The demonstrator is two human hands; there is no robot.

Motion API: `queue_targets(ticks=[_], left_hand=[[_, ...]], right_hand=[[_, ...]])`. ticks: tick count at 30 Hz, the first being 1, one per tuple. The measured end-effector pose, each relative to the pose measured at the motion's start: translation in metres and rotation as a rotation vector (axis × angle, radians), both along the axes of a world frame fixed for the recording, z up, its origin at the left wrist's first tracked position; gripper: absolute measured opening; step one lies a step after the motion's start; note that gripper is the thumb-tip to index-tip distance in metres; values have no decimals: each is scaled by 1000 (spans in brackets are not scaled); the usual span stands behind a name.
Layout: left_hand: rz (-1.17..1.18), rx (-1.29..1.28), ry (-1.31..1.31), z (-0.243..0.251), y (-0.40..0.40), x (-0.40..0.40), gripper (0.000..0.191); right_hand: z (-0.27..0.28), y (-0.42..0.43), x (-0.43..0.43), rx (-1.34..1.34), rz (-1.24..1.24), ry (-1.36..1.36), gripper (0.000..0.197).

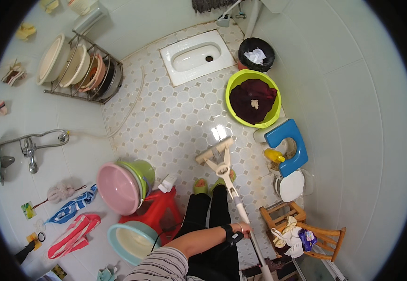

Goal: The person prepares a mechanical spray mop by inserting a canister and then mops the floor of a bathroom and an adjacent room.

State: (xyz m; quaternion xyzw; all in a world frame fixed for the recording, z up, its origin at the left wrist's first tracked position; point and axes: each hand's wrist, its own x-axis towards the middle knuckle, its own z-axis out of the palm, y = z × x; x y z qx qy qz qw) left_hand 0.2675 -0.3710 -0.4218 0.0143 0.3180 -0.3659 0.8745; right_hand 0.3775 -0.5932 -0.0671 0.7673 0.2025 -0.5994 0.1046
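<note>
My left hand, with a black strap and small device at the wrist, is closed around the pale pole of a sponge mop. My left arm crosses in front of my dark trousers. From my hand the pole slants up and left to the mop head, which lies on the tiled floor just ahead of my feet in green slippers. Wet-looking glare shows on the tiles beyond the head. The pole's lower end runs out at the bottom edge. My right hand is out of view.
Left: a rack of basins, a pink basin, a red stool and a hose. Ahead: a squat toilet. Right: a lime basin with dark cloth, a blue seat and a wooden chair.
</note>
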Motion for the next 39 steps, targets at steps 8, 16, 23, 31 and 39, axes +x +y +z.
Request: queue_targets(ticks=[8,16,23,31,39], left_hand=[[-205,621,-973,-53,119,36,28],[163,1145,103,-82,466,36,15],[201,1116,550,70,618,-13,67],[151,2165,125,98,868,-46,47],[-622,1747,283,214,874,56,60]], right_hand=[[-69,116,48,-163,-146,212,31],[-166,447,94,156,-976,1181,22],[-59,477,74,196,-947,1188,27],[97,437,68,-173,-976,1123,56],[77,494,-1,465,-1095,894,39]])
